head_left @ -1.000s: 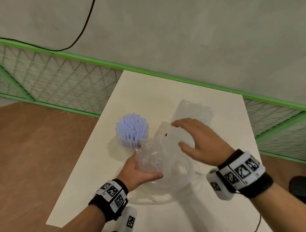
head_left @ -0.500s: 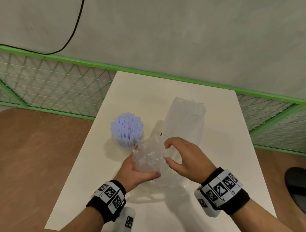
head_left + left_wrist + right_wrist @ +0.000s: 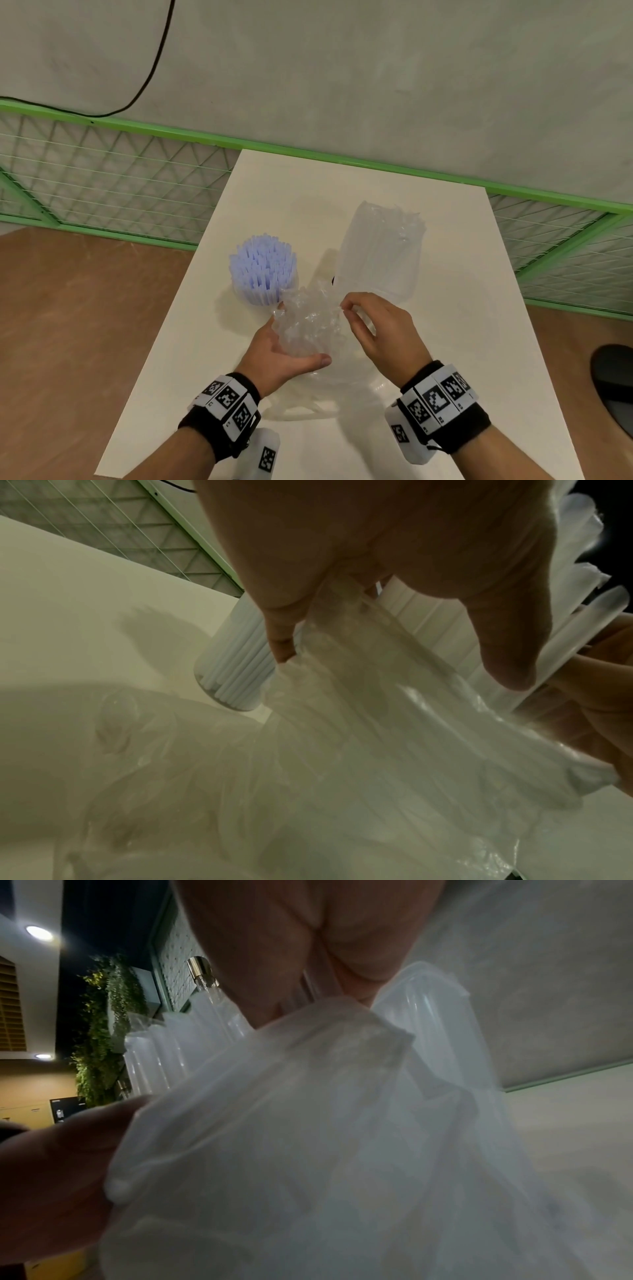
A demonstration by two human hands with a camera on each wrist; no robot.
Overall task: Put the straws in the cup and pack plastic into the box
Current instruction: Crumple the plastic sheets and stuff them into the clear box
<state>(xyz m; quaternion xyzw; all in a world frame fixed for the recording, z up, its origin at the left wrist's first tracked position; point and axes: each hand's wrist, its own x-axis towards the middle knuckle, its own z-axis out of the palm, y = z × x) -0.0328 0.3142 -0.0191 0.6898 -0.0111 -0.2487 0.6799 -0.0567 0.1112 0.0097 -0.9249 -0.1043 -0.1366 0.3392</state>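
Plastic (image 3: 310, 329), a crumpled clear wad, sits cupped in the left hand (image 3: 274, 356), fingers curled round it, directly above the clear box (image 3: 301, 411) on the table (image 3: 394, 178). Beside it, the right hand (image 3: 380, 332) pinches the wad's right edge with fingertips. Straws (image 3: 262, 270) already stand in the cup, up-left of both hands.

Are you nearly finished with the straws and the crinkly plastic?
About halfway. The straws already stand bunched in the cup on the table. Right now the left hand cradles a crumpled plastic wad while the right hand pinches its edge, above a clear box that is hard to make out. A second plastic sheet lies farther back, not yet packed.
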